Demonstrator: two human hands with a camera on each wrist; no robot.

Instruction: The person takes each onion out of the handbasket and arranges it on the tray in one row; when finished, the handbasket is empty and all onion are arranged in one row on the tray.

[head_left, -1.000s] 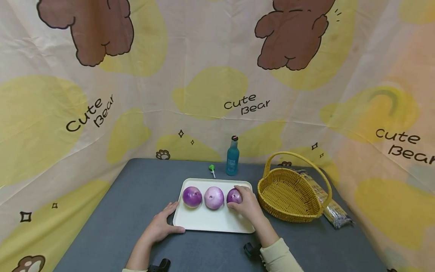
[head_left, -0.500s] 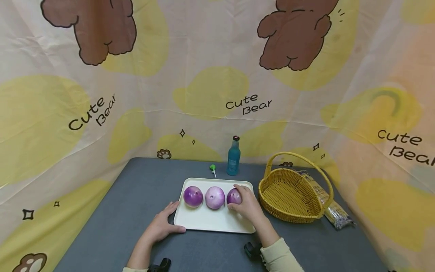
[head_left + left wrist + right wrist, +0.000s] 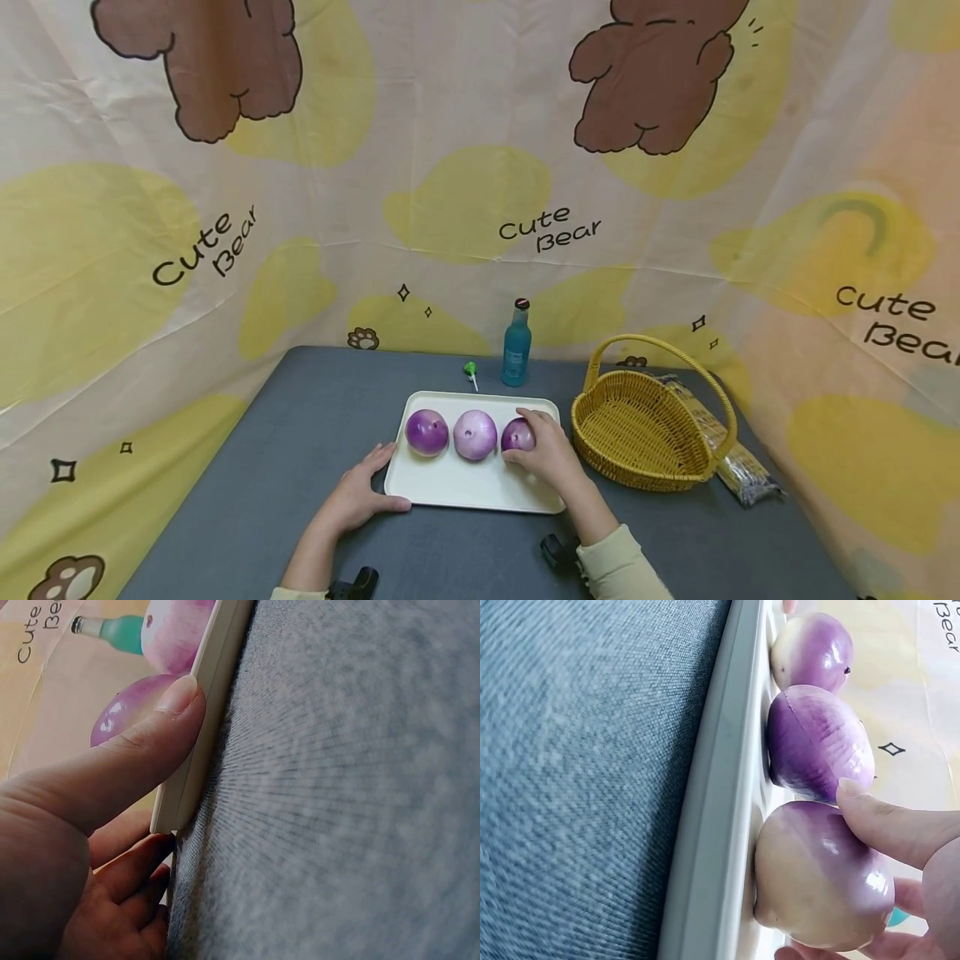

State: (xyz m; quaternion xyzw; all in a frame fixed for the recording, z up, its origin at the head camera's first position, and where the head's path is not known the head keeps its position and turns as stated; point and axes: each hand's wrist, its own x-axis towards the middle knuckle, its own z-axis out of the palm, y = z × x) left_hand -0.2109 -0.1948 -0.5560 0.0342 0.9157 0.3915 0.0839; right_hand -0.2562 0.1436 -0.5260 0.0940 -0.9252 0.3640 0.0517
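Observation:
A white tray (image 3: pixel 465 492) on the table bears three round purple vegetables in a row. My left hand (image 3: pixel 352 498) holds its near left corner, thumb on the front edge and fingers along the left side; the left wrist view shows the thumb (image 3: pixel 142 746) against the rim. My right hand (image 3: pixel 551 454) grips the rightmost one, a purple-and-cream turnip (image 3: pixel 817 877), which sits on the tray between thumb and fingers. Beside it is a streaked, onion-like purple vegetable (image 3: pixel 475 435). Farthest left lies a glossy purple-and-white one (image 3: pixel 427 432).
A yellow wicker basket (image 3: pixel 637 433) with a tall handle stands right of the tray, a clear-wrapped packet (image 3: pixel 742 471) partly behind it. Beyond the tray are a blue bottle (image 3: pixel 516 350) and a green lollipop (image 3: pixel 470 369). A printed cloth (image 3: pixel 450 200) hangs behind the table.

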